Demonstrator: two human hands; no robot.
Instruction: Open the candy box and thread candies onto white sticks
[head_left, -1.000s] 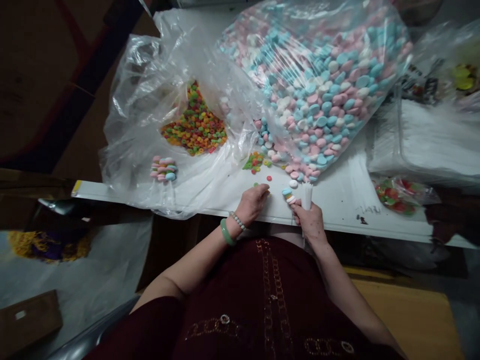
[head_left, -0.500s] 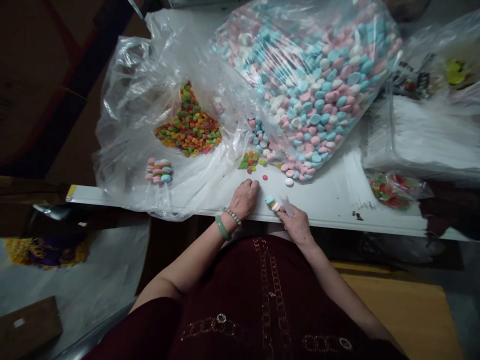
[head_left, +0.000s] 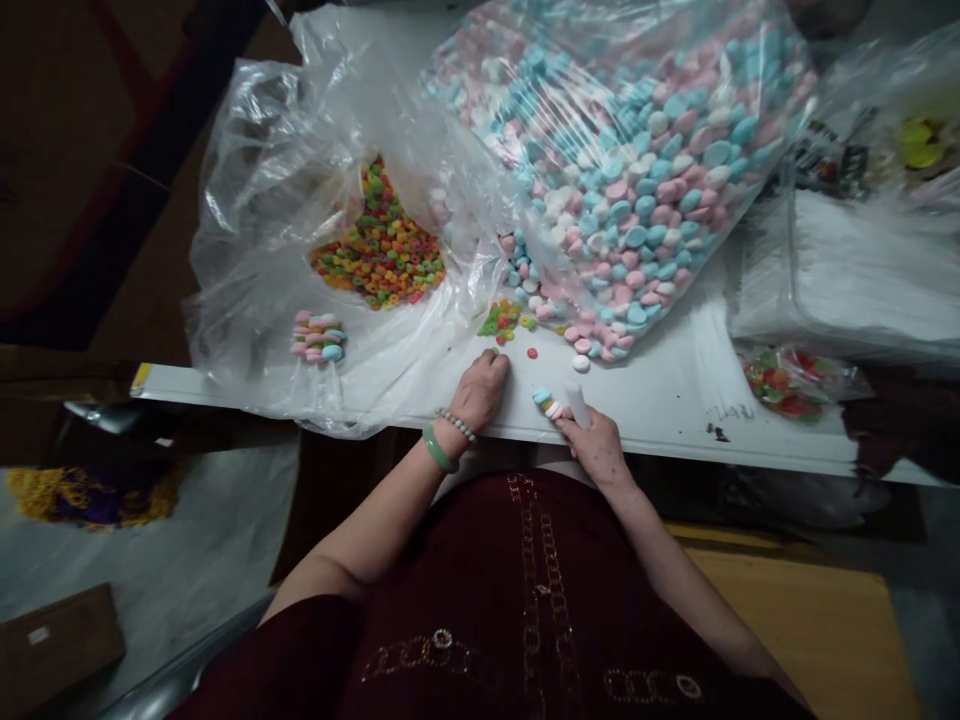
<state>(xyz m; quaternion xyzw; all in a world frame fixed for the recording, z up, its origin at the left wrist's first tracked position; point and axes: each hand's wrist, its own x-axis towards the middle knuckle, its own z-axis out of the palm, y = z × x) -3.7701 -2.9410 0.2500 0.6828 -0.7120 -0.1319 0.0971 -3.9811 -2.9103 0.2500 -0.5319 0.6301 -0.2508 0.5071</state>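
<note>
My left hand (head_left: pixel 482 388), with beads and a green bangle at the wrist, has its fingers curled on the white table near small ring candies (head_left: pixel 504 319). What its fingertips pinch is hidden. In my right hand (head_left: pixel 598 445) is a short candy skewer (head_left: pixel 550 404) of blue, yellow, white and pink pieces, along with white sticks (head_left: pixel 577 402). A loose red ring (head_left: pixel 532 353) and a white candy (head_left: pixel 581 363) lie just beyond the hands. Finished-looking candy skewers (head_left: pixel 318 337) rest on the plastic at the left.
A large clear bag of pink, blue and white candies (head_left: pixel 637 180) fills the back. Left of it, an open plastic bag holds colourful ring candies (head_left: pixel 382 250). At the right are a clear box of white sticks (head_left: pixel 870 260) and a small bag of gummies (head_left: pixel 795 383).
My left hand has shifted slightly left and up, towards the small ring candies. My right hand still holds the skewer and sticks, almost in the same place.
</note>
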